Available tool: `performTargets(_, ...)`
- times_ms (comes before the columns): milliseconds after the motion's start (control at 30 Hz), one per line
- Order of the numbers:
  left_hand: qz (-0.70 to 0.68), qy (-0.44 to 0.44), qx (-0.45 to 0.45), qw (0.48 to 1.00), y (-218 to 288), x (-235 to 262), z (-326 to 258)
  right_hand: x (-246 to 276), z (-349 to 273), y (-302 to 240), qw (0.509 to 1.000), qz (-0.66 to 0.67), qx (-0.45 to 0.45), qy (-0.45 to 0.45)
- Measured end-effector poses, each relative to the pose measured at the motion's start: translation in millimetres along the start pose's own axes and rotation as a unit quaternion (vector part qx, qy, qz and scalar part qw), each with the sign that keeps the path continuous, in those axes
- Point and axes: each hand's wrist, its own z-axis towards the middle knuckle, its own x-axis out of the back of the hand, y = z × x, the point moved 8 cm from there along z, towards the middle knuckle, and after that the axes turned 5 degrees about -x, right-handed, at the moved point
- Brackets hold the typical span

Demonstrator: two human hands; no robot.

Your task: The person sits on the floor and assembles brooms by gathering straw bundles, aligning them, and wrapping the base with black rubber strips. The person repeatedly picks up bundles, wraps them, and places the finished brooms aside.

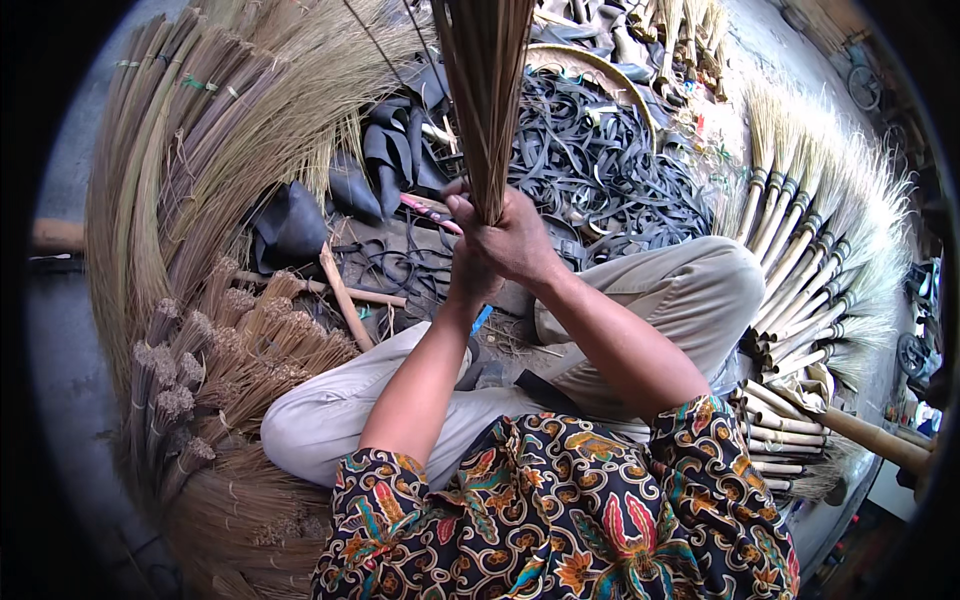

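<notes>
A thick bundle of brown broom straw (485, 110) rises upright in front of me and runs out of the top of the picture. My right hand (522, 238) is closed around its lower end. Just below and to the left, my left hand (473, 262) presses against the right one and grips the same end; most of its fingers are hidden. Behind the hands lies a stick with pink on it (432, 212). A wooden stick (345, 298) leans on the floor near my left knee.
Long straw bundles (200, 130) fill the left, with tied cut bundles (240, 345) nearer me. Black rubber strips (590, 150) heap ahead around a woven tray (610, 75). Black rubber pieces (385, 150) lie beside them. Finished brooms (800, 230) fan out at right, beside a bamboo pole (875, 440).
</notes>
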Motion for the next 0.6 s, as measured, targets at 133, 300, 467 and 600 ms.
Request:
performTargets(133,-0.058,-0.009,0.044,0.997,-19.1,-10.1,-9.6,-8.0,-4.1,22.7,0.997,-0.018,-0.069,-0.02)
performTargets(300,0.033,-0.045,0.153,0.987,-16.8,-10.0,-32.2,0.4,7.5,18.4,0.993,0.036,-0.112,-0.025)
performTargets(467,-0.184,-0.126,0.26,0.939,19.0,-16.2,-11.7,23.0,30.0,-23.7,0.961,0.26,-0.086,-0.034)
performTargets(600,-0.204,-0.025,0.143,0.968,75.7,-10.1,22.7,29.1,44.7,-25.9,0.958,0.192,-0.213,-0.01)
